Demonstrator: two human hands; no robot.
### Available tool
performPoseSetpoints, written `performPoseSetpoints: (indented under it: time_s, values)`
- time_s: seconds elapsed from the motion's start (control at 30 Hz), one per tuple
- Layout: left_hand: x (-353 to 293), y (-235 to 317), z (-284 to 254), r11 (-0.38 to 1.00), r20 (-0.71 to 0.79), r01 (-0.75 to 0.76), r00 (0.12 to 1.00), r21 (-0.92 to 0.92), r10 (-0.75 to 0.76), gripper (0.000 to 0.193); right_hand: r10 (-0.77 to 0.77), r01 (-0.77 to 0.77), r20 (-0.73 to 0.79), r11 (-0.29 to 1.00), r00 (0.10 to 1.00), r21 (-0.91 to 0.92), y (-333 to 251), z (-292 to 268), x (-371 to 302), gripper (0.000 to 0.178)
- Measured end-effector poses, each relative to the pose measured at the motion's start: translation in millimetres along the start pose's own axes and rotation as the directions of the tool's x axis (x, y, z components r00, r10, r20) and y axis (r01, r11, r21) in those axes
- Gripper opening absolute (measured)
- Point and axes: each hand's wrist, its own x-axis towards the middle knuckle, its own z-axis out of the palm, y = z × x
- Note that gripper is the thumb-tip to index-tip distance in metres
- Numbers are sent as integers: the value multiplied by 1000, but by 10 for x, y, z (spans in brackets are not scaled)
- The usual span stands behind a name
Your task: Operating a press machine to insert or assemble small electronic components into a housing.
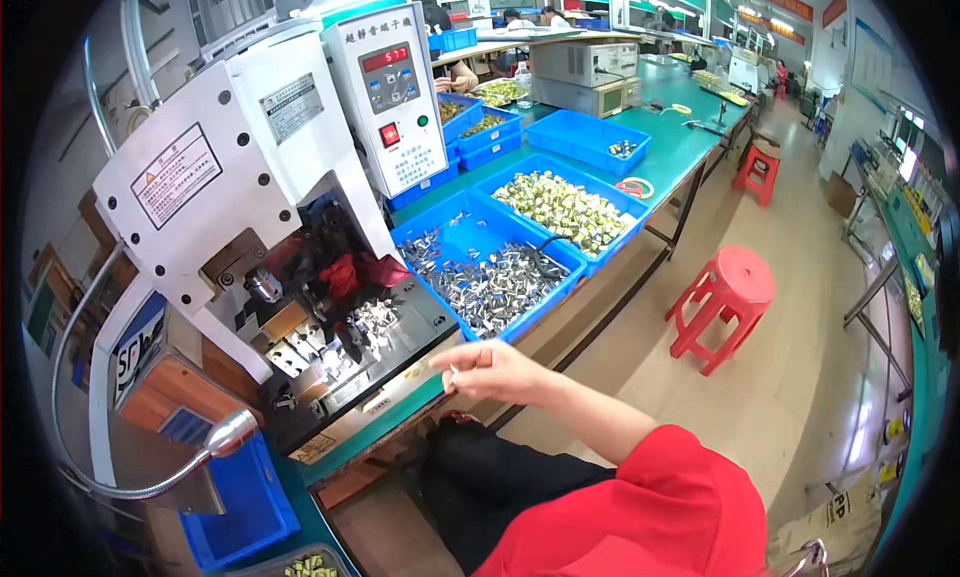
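Green bench (682, 142), metal pieces (497, 283), long axes every way

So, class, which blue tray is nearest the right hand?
The tray of silver and dark parts: its near corner sits just beyond the right hand. The other blue trays lie farther off.

Mid-frame, my right hand (492, 371) has open air rightward over the floor (820, 297); the white machine (235, 167) blocks the left, a blue bin (542, 304) stands just above.
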Motion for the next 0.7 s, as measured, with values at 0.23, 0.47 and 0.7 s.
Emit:
performPoseSetpoints:
  time_s: [0.23, 0.47, 0.7]
  values:
    - [1735, 536, 1656, -32, 41, 752, -6, -659, -999, 25, 28, -28, -21, 999, 999, -18, 252, 322, -386, 33]
    - [1790, 469, 1852, -79, 173, 706, 62, -704, -983, 24, -133, 128, 13, 919, 991, -374, 477, 494, -453, 29]
    - [1689, 549, 1758, -86, 206, 677, 98, -731, -974, 26, -185, 204, 84, 892, 979, -403, 636, 666, -433, 25]
